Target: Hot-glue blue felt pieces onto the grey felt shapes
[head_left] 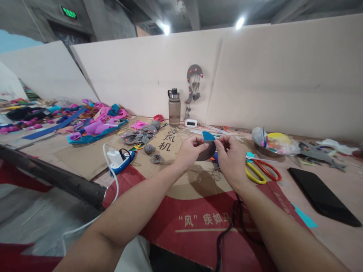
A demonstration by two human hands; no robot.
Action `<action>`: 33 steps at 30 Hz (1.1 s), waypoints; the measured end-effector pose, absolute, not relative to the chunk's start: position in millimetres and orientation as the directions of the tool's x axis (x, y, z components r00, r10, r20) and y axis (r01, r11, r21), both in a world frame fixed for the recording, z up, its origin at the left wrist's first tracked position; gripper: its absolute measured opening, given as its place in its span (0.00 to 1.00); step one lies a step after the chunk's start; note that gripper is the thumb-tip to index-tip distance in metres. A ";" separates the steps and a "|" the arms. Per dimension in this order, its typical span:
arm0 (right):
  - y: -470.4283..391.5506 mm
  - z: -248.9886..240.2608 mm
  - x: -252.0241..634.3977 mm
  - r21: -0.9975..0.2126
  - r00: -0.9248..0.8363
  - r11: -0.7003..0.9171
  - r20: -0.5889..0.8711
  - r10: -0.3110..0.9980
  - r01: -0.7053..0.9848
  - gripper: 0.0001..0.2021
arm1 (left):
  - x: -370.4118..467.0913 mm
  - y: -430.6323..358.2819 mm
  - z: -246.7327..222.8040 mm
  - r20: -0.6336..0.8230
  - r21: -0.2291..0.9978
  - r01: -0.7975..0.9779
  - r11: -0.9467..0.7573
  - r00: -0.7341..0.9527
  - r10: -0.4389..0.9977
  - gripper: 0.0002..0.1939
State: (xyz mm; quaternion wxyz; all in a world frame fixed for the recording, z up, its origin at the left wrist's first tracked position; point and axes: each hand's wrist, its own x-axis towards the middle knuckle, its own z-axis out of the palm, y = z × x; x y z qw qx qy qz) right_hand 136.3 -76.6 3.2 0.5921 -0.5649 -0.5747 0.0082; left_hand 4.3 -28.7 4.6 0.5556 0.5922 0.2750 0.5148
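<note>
My left hand (191, 152) pinches the left edge of a dark grey felt piece (206, 152) with a curved lower edge. My right hand (231, 160) has its thumb and fingertips closed on the right edge of the same piece. A blue felt piece (208, 135) sticks up behind its top edge; I cannot tell whether the two are joined. Partly hidden by my right hand is a blue and orange object (216, 158). Right of that hand lie scissors (263, 170) with red and yellow handles. Thin grey yarn (216, 175) trails over the cardboard below.
A black phone (323, 196) lies at the right, near a metal bowl (272, 152) of craft bits. At the back stands a water bottle (174, 109). Grey yarn balls (149, 149), a power strip (120, 160) and coloured felt (99, 126) are on the left. A black cable (227, 230) crosses the front.
</note>
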 end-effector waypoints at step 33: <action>-75.7 8.5 138.3 -0.801 0.369 0.328 0.541 0.756 0.500 0.10 | -9.1 -20.5 13.3 0.234 0.970 -0.168 -0.174 0.464 0.854 0.08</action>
